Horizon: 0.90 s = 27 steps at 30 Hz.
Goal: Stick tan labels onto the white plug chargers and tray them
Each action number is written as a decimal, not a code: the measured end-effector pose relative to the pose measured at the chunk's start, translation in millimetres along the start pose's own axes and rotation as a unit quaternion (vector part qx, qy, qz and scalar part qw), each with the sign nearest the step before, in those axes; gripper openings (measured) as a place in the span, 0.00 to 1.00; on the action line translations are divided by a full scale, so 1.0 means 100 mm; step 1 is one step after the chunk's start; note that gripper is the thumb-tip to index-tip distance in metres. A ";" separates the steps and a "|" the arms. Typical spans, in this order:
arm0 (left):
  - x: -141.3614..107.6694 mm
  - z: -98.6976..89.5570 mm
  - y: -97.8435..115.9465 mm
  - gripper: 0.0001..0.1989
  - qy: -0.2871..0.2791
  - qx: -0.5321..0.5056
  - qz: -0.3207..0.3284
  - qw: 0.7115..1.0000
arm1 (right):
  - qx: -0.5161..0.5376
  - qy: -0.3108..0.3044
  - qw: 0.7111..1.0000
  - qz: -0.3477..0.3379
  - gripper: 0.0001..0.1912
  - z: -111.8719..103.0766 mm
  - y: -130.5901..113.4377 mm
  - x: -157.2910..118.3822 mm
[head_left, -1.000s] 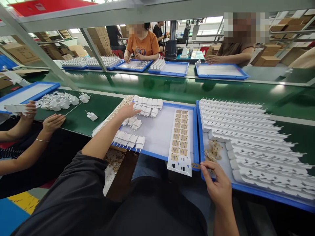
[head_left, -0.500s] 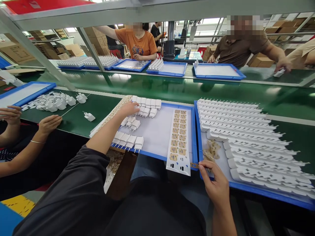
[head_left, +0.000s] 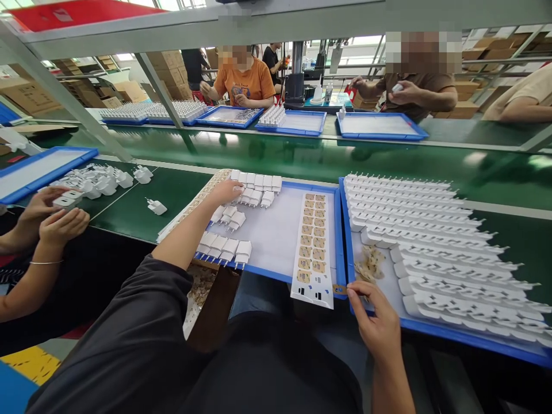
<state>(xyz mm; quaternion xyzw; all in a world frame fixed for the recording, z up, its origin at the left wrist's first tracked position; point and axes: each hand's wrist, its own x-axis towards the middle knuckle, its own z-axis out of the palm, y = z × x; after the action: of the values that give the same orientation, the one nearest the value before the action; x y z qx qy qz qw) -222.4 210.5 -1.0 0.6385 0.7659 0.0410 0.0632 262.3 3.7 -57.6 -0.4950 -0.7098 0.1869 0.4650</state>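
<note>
My left hand point(head_left: 226, 192) reaches over the left part of a blue-rimmed tray point(head_left: 276, 277). Its fingers are bent and closed at the left end of a row of white plug chargers point(head_left: 255, 198); the hand itself hides part of what it grips. Between the thumb and forefinger of my right hand point(head_left: 374, 313) is a small brown sticker point(head_left: 340, 290), held by its edge at the tray's right corner. Just left of it lies a white sheet of tan stickers point(head_left: 311, 247), overhanging the tray's front edge, with its lowest places bare.
On the right, another blue tray point(head_left: 452, 336) bears dense rows of chargers point(head_left: 431, 247) and crumpled brown backing scraps point(head_left: 370, 263). A co-worker's hands point(head_left: 60, 221) hold white pieces at left, near a charger pile point(head_left: 101, 178). A green conveyor point(head_left: 280, 150) runs behind.
My two hands stay almost where they were; the left has shifted slightly down. The co-worker at left has brought both hands together around white pieces. Across the conveyor, people's arms have moved.
</note>
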 end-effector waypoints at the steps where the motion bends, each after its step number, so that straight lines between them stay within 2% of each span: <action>1: -0.01 0.00 0.01 0.25 0.001 0.003 -0.005 1.000 | 0.000 0.000 1.000 0.000 0.05 0.00 0.00 0.00; 8: -0.02 -0.05 0.15 0.23 0.005 0.021 -0.046 0.999 | -0.005 -0.003 1.000 0.004 0.06 -0.01 -0.02 0.00; 14: 0.00 -0.10 0.15 0.20 -0.007 0.025 -0.065 0.998 | -0.002 -0.001 1.000 -0.002 0.05 0.00 -0.03 0.01; 20: 0.05 -0.05 0.20 0.21 0.005 0.015 -0.097 0.995 | -0.007 0.001 1.000 -0.015 0.04 -0.01 -0.01 0.01; 27: 0.05 -0.02 0.26 0.20 0.024 -0.010 -0.104 0.994 | -0.010 0.002 1.000 -0.010 0.05 0.00 -0.02 -0.01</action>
<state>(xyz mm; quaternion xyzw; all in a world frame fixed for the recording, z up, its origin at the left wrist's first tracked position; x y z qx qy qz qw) -198.4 220.1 4.7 0.5533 0.8292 0.0574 0.0548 261.6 2.4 -56.6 -0.4930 -0.7156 0.1744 0.4631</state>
